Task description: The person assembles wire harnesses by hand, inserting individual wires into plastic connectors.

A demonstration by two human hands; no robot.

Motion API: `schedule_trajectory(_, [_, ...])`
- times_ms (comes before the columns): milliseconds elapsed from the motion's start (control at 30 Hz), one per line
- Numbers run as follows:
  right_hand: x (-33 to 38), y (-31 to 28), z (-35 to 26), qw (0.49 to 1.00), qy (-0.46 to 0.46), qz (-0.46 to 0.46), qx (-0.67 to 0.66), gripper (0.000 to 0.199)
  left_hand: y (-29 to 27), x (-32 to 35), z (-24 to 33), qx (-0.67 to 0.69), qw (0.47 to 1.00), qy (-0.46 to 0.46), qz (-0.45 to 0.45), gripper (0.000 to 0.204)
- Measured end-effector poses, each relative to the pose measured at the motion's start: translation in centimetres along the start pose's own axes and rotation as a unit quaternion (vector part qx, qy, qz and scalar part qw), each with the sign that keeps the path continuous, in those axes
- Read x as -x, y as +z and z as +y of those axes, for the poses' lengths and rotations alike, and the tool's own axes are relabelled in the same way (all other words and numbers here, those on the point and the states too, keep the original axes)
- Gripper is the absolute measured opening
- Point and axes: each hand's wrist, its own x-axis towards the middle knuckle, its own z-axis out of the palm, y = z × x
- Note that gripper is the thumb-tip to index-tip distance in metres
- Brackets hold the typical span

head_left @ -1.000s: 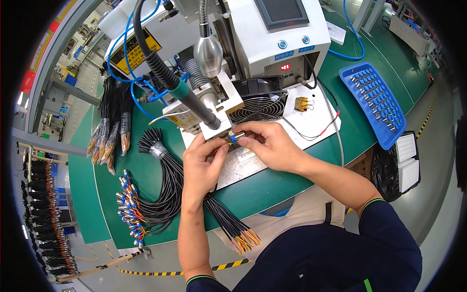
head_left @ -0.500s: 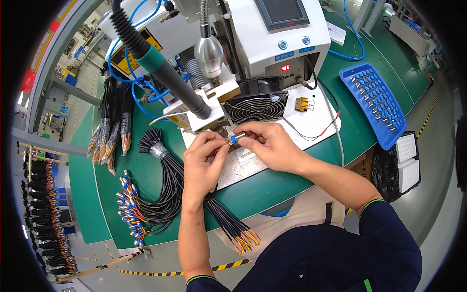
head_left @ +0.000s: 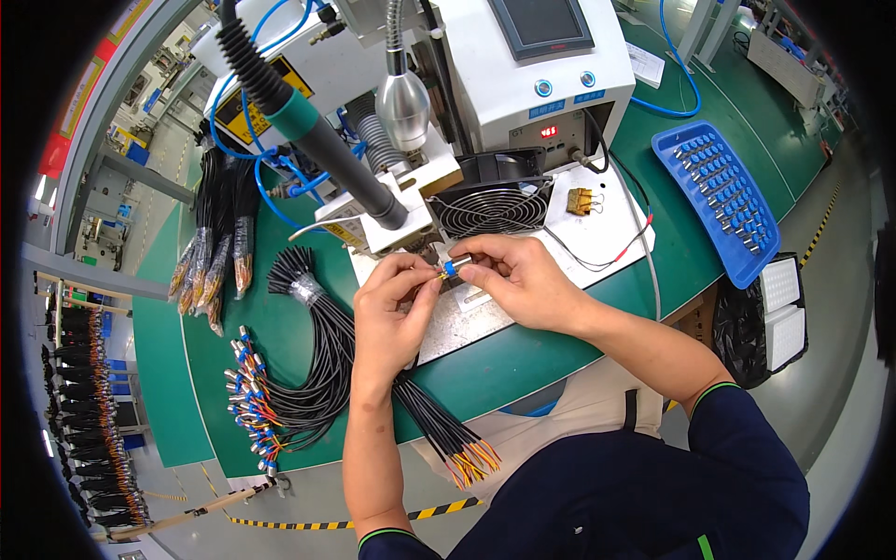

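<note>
A small round metal connector with a blue insert (head_left: pixel 452 268) is pinched between the thumb and fingers of my right hand (head_left: pixel 518 280). Close against its left end, my left hand (head_left: pixel 397 303) pinches thin coloured wires (head_left: pixel 441 276), yellow among them. Whether the wire tips touch the connector is too small to tell. Both hands are over the metal plate of the machine, just in front of a black fan (head_left: pixel 493 207). To the left of my left forearm lies a bundle of black cables (head_left: pixel 327 359), with blue and silver connectors (head_left: pixel 250 397) on several ends.
At right, a blue tray (head_left: pixel 761 257) holds rows of connectors. The white machine (head_left: pixel 509 93) stands behind my hands, with a dark suction tube (head_left: pixel 345 173) slanting down close by. A yellow clip-like piece (head_left: pixel 581 201) sits on the plate. More wrapped cables (head_left: pixel 219 233) lie at the back left.
</note>
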Motion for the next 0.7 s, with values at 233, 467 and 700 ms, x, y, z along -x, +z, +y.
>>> schedule_trajectory(233, [0.1,-0.2,-0.2,1.0,0.013,-0.007,-0.008,0.029,-0.1,0.2,-0.3,0.026,1.0,-0.004,0.003,0.016])
schedule_trajectory(467, [0.2,-0.1,0.0,0.999,-0.002,-0.009,-0.054,0.032,-0.8,0.9,0.2,0.092,0.995,-0.037,0.008,0.019])
schedule_trajectory(700, [1.0,-0.5,-0.2,0.994,0.035,-0.031,-0.099,0.03,-0.8,1.4,1.0,0.116,0.99,-0.08,-0.019,0.02])
